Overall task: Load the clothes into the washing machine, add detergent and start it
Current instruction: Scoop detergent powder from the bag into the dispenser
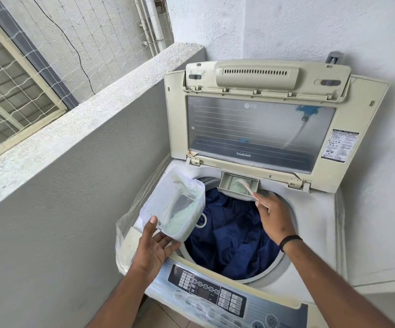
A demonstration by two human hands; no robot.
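A top-loading washing machine (314,233) stands with its lid (258,129) raised against the wall. Dark blue clothes (234,233) lie in the drum. My left hand (155,249) holds a translucent white tub (175,209) from below, tilted over the machine's left rim, with pale green detergent powder inside. My right hand (274,216) pinches a small pinkish scoop (251,190) whose tip lies in the open detergent drawer (238,184) at the back of the drum opening. Green powder sits in that drawer.
The control panel (215,294) runs along the machine's front edge. A crumpled clear plastic bag (126,230) hangs between the machine and the grey parapet wall (73,162) on the left. White walls close in behind and to the right.
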